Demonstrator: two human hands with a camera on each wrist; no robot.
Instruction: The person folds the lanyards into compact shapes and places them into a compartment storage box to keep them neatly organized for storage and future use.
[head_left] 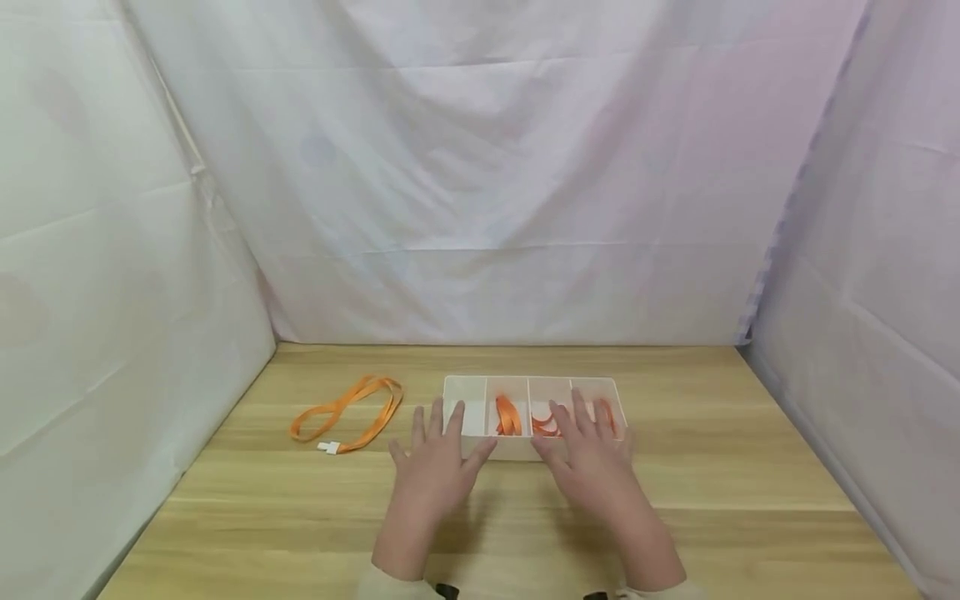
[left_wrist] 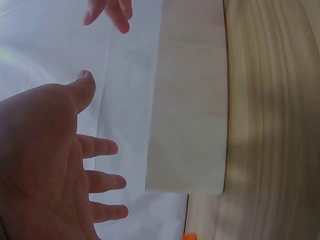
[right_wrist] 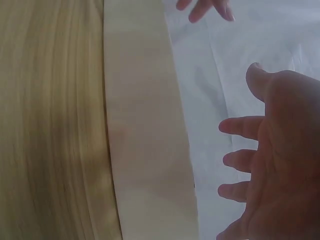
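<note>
A white divided box (head_left: 517,450) stands on the table, its front wall facing me. Folded orange straps lie inside: one bundle (head_left: 508,415) left of centre, a curled one (head_left: 545,429) beside it, and another (head_left: 608,414) in the rightmost compartment, partly behind fingers. My left hand (head_left: 431,471) hovers by the box's front left corner, fingers spread. Over the right part of the box, my right hand (head_left: 596,471) is likewise spread, palm down. Both wrist views show a gap between the fingers and the box wall (left_wrist: 190,110); neither hand holds anything.
Left of the box, an orange lanyard (head_left: 380,427) lies looped on the wooden table (head_left: 750,467), with a white clip (head_left: 328,447) at its near end. White cloth (head_left: 480,208) hangs behind the table and along both sides.
</note>
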